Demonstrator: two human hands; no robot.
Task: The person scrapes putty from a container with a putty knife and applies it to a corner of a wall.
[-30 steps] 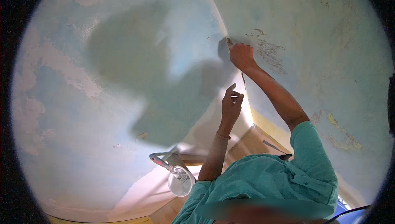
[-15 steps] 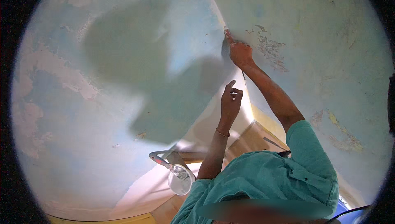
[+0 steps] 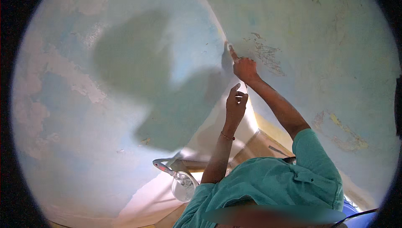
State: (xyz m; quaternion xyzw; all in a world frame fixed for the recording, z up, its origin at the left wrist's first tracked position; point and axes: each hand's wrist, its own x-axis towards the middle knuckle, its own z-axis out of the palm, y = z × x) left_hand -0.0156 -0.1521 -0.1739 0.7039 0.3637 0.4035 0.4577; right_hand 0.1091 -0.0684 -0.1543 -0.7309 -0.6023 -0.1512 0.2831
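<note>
One extended finger [image 3: 233,53] of your right hand [image 3: 245,70], others folded, seems to be smoothing the wall corner [image 3: 210,10], above-right of the bucket [image 3: 183,195]; your part-curled left hand [image 3: 237,104], contents unclear, is nearer it. Next likely wants steady pressure.

We look out from the person's head, through the left of two wide fisheye cameras worn side by side, facing down at the hands — upright, unmirrored. Nearest us, the shirt [image 3: 268,180] fills the lower middle; beyond it, the left hand [image 3: 235,106] sits near our centre and the right hand [image 3: 244,69] a little higher. We take in both walls, left [image 3: 104,125] and right [image 3: 326,69] — their corner [image 3: 208,7] slants from the top edge toward the middle. We see into the tub [image 3: 184,193] from above; black closes both sides.
</note>
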